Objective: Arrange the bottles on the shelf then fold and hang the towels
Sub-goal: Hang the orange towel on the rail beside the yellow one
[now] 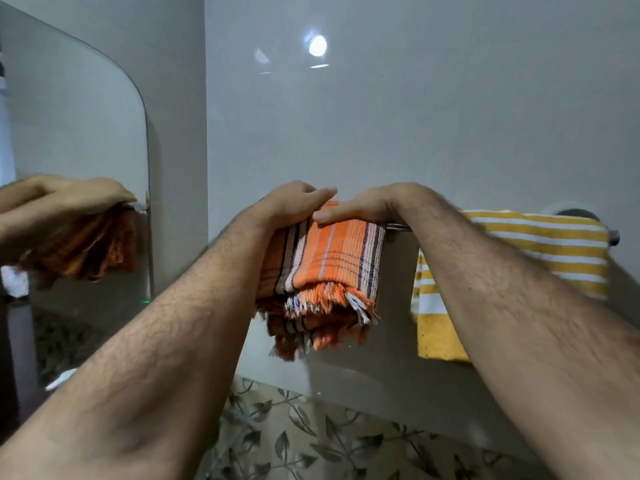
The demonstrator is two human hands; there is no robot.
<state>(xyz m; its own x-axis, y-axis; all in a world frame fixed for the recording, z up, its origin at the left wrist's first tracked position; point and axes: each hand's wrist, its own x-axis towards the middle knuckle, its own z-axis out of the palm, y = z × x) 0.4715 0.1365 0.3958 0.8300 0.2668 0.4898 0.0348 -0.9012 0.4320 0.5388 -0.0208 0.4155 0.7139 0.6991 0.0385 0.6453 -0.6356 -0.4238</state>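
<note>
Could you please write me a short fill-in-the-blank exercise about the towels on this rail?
1. The orange striped towel hangs folded over the ____ on the wall.
2. To its right on the same rail hangs a towel striped white and ____.
3. Both the left hand and the right hand rest on top of the ____ towel.
4. At the left, the hands and towel are reflected in a ____.

Missing words: rail; yellow; orange; mirror
</note>
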